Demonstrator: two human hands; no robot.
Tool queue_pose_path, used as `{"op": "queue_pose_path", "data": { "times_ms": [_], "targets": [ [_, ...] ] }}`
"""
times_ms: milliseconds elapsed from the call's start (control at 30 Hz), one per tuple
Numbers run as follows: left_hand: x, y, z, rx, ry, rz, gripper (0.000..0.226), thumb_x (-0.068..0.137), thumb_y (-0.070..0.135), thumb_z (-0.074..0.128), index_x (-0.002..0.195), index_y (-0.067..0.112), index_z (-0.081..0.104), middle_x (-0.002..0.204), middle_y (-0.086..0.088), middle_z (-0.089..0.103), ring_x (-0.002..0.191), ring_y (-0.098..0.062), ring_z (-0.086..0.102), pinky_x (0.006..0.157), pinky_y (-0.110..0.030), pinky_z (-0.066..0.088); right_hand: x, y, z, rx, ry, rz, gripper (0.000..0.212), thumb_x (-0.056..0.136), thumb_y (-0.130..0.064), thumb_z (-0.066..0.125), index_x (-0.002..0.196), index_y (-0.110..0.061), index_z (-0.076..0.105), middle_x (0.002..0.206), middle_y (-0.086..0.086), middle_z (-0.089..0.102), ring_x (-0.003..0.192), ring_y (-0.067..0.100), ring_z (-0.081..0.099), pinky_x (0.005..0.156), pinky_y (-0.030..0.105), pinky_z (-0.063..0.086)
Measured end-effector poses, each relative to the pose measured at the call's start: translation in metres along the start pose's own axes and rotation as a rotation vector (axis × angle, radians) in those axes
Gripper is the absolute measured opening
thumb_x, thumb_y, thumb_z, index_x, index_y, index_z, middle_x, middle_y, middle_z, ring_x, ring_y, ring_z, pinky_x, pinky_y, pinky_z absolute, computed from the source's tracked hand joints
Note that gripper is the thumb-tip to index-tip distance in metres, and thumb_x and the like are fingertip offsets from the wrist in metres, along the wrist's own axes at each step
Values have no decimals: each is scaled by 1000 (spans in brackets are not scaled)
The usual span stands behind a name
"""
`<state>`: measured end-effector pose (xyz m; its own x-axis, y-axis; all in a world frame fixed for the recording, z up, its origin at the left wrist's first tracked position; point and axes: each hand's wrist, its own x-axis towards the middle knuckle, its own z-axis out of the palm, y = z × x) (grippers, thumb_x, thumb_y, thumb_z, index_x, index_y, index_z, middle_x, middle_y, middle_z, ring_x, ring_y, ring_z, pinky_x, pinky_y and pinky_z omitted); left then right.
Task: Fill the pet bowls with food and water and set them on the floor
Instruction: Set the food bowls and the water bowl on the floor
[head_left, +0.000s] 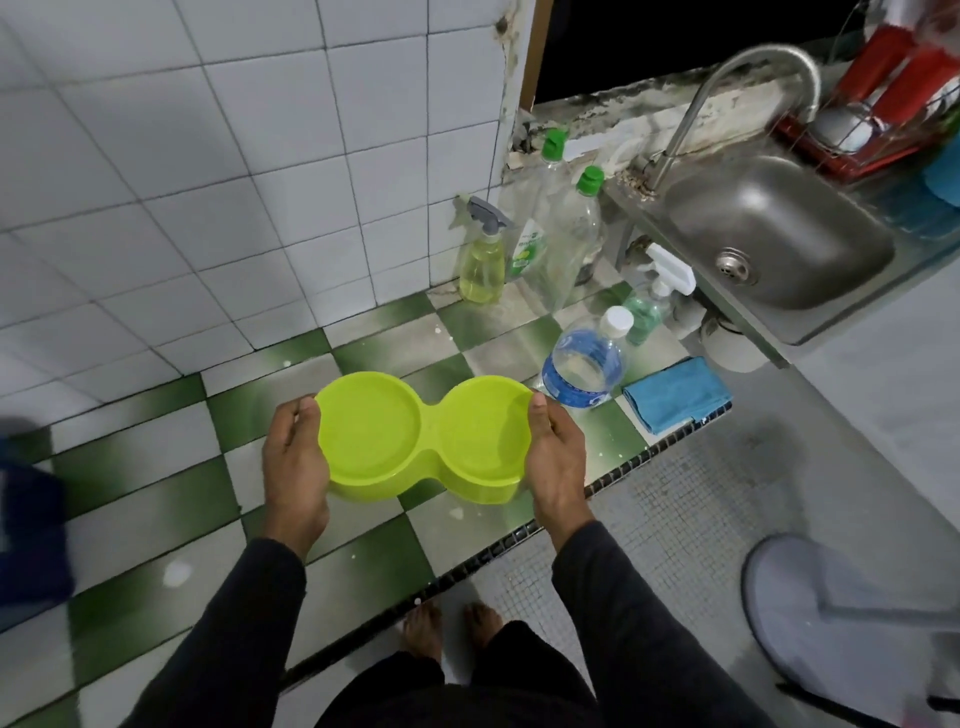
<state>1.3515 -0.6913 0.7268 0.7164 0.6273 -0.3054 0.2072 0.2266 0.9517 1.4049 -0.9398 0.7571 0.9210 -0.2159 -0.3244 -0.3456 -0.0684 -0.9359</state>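
Hands, left (295, 467) and right (557, 462), grip lime double bowl (421, 441) ends; fingers hidden beneath, contents unclear.

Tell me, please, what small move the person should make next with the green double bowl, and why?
Probably set the double bowl down on the checked counter. Both the left hand and the right hand grip its ends, and both wells look empty. With the bowl resting there, one hand would be free for the capped water bottle just beyond it.

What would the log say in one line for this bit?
step: holding bowl over counter | left hand: grips bowl left end | right hand: grips right end | bowl: both cups look empty
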Motion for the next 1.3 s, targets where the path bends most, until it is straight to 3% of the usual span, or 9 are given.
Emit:
{"op": "queue_pose_path", "data": {
  "times_ms": [200, 400, 467, 567, 700, 833, 967, 1167, 1300],
  "targets": [
    [-24, 6, -15, -113, 101, 16, 39, 105, 48, 50, 127, 21, 68, 133, -10, 65, 116, -30, 61, 92, -50, 53, 5, -27, 9, -69, -133, -85, 31, 105, -43, 50, 120, -28, 71, 120, -6, 69, 114, 17, 61, 106, 48, 48],
    [-57, 27, -26, -204, 268, 19, 23, 99, 49, 55, 93, 39, 75, 105, 6, 65, 100, -22, 59, 79, -42, 49, 2, -46, 23, -127, -256, -129, 27, 105, -41, 49, 112, -27, 72, 114, -6, 70, 111, 20, 62, 98, 40, 50],
    [-69, 29, -34, -223, 323, 57, 22, 100, 46, 55, 97, 41, 76, 106, 9, 67, 101, -22, 59, 81, -43, 51, -2, -50, 28, -142, -302, -150, 26, 104, -42, 50, 109, -29, 72, 111, -9, 70, 110, 18, 62, 91, 33, 48],
    [-85, 32, -48, -252, 407, 87, 25, 103, 42, 54, 114, 35, 75, 116, 9, 69, 105, -20, 61, 84, -42, 53, -11, -57, 41, -158, -370, -166, 23, 103, -44, 51, 108, -33, 71, 117, -8, 69, 111, 18, 62, 98, 37, 49],
    [-104, 36, -73, -272, 542, 110, 24, 104, 38, 54, 102, 35, 77, 108, 11, 71, 106, -21, 61, 85, -40, 51, -31, -67, 62, -171, -461, -175, 19, 102, -41, 53, 90, -39, 68, 110, -14, 68, 108, 16, 62, 100, 40, 49],
    [-124, 39, -107, -303, 664, 80, 19, 97, 46, 59, 95, 41, 77, 100, 13, 73, 101, -19, 64, 73, -36, 50, -58, -69, 84, -154, -561, -176, 21, 102, -40, 55, 106, -31, 74, 113, -9, 71, 109, 17, 63, 101, 41, 50],
    [-143, 41, -144, -339, 757, 106, 22, 98, 42, 59, 90, 42, 79, 88, 16, 76, 91, -16, 67, 66, -31, 51, -95, -71, 109, -165, -657, -179, 16, 102, -42, 55, 97, -39, 70, 116, -12, 67, 113, 17, 61, 100, 37, 48],
    [-177, 45, -208, -420, 851, 108, 27, 98, 44, 60, 113, 28, 76, 110, 0, 74, 102, -26, 70, 82, -45, 59, -158, -70, 145, -168, -747, -175, 16, 100, -40, 58, 91, -40, 71, 112, -19, 68, 111, 12, 62, 105, 44, 50],
    [-204, 47, -261, -415, 911, 159, 22, 102, 42, 57, 105, 34, 78, 107, 8, 76, 94, -10, 72, 75, -33, 59, -212, -63, 171, -173, -832, -189, 16, 100, -44, 57, 93, -39, 71, 110, -18, 69, 111, 13, 63, 100, 39, 51]
  ]
}}
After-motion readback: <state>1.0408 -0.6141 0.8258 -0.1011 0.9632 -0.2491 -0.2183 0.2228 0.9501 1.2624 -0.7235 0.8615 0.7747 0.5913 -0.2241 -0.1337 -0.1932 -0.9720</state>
